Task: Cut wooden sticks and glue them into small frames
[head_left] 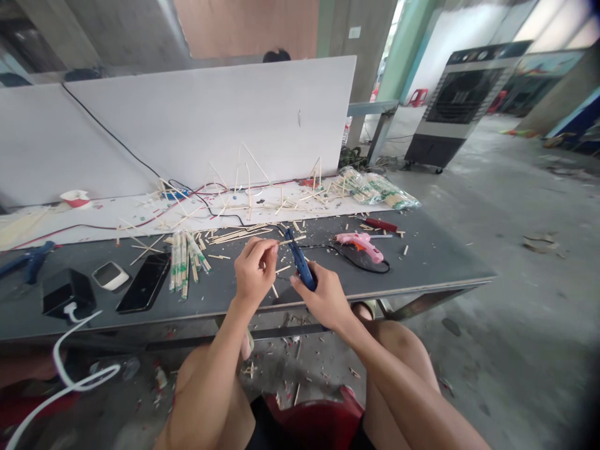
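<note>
A seated person is working at a dark grey table, bare knees showing along the bottom of the frame. At lower centre, the left hand (255, 273) is pinching a thin wooden stick (281, 245) narrowly between thumb and fingertips, while the right hand (325, 300) is wrapping firmly around a blue hot glue gun (300, 265), which is tilting up with its nozzle just beside the stick (exactly how close is hard to tell from this angle). To the right, a pink glue gun (360, 245) is lying beside a looped black cord (360, 262). To the left, a bundle of wooden sticks (185, 265) is resting near a black phone (145, 282). Further up, a spiky stick framework (248, 187) is standing on a white board (201, 215). The main risk is a burn: a slip of the right hand could bring the nozzle onto the left fingertips. Loose sticks could also be knocked by a snagged cord.
</note>
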`<state>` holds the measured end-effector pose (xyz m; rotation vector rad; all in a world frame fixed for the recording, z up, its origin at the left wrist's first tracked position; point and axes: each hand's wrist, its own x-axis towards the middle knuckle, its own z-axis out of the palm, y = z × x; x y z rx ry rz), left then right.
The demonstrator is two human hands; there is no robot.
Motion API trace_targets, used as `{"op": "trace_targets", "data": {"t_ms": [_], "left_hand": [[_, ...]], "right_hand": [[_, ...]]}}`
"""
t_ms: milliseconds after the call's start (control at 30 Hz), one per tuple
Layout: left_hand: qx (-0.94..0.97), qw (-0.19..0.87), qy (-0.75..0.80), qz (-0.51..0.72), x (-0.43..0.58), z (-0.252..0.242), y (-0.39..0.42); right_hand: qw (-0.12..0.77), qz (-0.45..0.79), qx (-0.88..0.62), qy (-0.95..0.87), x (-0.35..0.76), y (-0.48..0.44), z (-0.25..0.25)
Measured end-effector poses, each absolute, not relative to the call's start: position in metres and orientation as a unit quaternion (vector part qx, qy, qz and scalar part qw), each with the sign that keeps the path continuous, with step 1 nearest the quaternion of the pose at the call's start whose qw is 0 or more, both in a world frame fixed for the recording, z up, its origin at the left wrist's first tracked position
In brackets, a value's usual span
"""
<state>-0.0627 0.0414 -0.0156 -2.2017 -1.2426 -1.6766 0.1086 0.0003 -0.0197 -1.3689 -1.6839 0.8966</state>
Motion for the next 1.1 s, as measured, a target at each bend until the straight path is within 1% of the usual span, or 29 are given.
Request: {"op": "trace_targets", "data": {"t_ms": [400,567,833,1100], "left_hand": [[-0.721,0.059,-0.415,-0.552,-0.058,-0.017,0.041],[-0.726,0.086,-0.399,-0.553,-0.055,-0.015,0.043],[-0.737,0.148,-0.431,-0.499,-0.054,-0.013,0.047],[-0.734,0.146,-0.439,-0.497,-0.05,-0.011,0.046]], "right_hand": [[0.386,0.32,-0.549,-0.669,0.11,0.0,-0.015],[0.374,0.326,-0.545,-0.675,0.109,0.0,-0.016],[0.382,0.308,-0.536,-0.688,0.107,0.0,-0.018],[0.381,0.284,-0.545,-0.69,0.106,0.0,-0.018]]}}
